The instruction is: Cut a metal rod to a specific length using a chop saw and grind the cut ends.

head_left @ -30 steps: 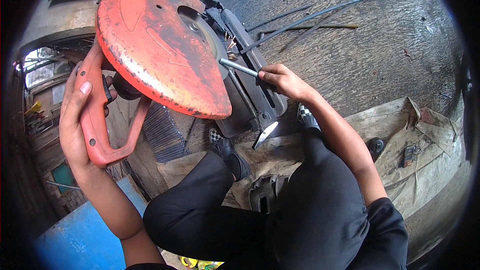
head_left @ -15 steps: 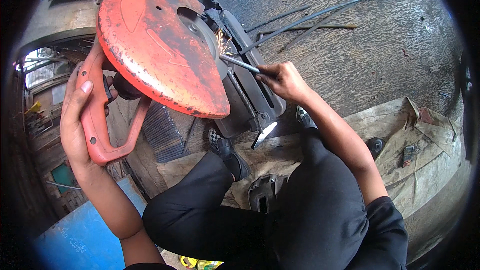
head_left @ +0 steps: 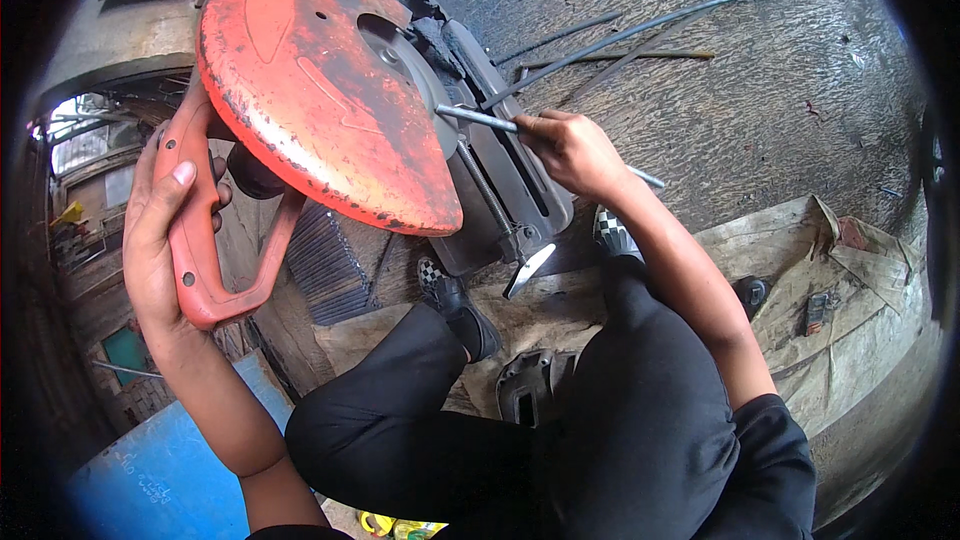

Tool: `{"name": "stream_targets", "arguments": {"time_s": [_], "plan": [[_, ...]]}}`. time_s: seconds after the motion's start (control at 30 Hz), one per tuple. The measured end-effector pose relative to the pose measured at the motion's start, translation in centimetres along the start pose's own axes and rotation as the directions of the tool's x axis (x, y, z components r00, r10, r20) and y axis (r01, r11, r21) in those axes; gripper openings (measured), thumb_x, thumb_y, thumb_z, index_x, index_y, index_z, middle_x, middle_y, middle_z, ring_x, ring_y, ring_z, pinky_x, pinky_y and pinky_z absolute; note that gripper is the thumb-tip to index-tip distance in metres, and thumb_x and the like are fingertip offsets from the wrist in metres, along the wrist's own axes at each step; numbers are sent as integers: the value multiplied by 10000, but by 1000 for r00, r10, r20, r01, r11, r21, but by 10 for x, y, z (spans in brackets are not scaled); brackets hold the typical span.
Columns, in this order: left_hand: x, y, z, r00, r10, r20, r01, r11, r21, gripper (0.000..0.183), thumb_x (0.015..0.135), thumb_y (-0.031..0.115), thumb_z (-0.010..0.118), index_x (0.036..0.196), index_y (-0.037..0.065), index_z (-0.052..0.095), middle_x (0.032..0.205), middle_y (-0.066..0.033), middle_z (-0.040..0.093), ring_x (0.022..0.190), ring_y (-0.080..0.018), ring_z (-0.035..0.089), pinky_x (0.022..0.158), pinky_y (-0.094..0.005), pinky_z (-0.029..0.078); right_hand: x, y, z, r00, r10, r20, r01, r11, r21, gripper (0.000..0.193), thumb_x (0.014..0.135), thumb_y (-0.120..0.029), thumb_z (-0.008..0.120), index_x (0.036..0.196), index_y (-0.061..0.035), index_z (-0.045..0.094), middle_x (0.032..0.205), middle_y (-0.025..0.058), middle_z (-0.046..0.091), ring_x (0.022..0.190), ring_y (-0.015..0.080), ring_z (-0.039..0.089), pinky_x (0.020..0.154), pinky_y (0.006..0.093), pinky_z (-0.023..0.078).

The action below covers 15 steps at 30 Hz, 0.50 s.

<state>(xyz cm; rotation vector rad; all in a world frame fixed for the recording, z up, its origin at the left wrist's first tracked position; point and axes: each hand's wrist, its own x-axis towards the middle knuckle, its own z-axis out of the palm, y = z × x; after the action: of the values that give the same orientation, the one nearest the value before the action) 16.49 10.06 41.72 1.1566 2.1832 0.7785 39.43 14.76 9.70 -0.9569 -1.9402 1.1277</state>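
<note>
Currently, left hand (head_left: 152, 230) wrapped around the red plastic loop handle (head_left: 192, 230) of a scuffed red-hooded saw (head_left: 330, 100), right hand (head_left: 572, 152) gripping a slim grey metal rod (head_left: 475, 118), above the right edge of the dark metal base (head_left: 545, 198).

The saw's guard (head_left: 330, 90) is orange-red, mottled with blackish patches; its handle (head_left: 190, 250) is a flatter, faded red. The base (head_left: 482, 255) is dark grey, the rod (head_left: 475, 118) silvery. The trousers (head_left: 645, 410) are plain black, the shoes (head_left: 465, 320) black with black-and-white checks. A panel (head_left: 190, 450) is blue, the cloth (head_left: 780, 260) stained beige, the ground (head_left: 730, 120) streaky grey-brown.
</note>
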Motion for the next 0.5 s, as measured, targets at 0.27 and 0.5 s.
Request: {"name": "stream_targets", "arguments": {"time_s": [0.27, 0.5], "plan": [[-3, 0, 8, 996, 88, -28, -89, 996, -29, 562, 824, 228, 544, 1290, -48, 396, 1087, -138, 551, 866, -142, 563, 717, -226, 471, 21, 7, -17, 998, 67, -1, -63, 938, -341, 214, 843, -144, 514, 996, -107, 659, 859, 104, 639, 875, 286, 584, 779, 450, 392], [-1, -1, 8, 996, 76, -45, -76, 997, -2, 600, 835, 315, 545, 1321, -1, 388, 1144, -84, 550, 813, -124, 585, 629, -193, 441, 31, -3, -22, 993, -113, -31, 82, 857, -508, 259, 807, -75, 504, 983, -169, 667, 872, 44, 612, 928, 236, 544, 840, 495, 329]]}}
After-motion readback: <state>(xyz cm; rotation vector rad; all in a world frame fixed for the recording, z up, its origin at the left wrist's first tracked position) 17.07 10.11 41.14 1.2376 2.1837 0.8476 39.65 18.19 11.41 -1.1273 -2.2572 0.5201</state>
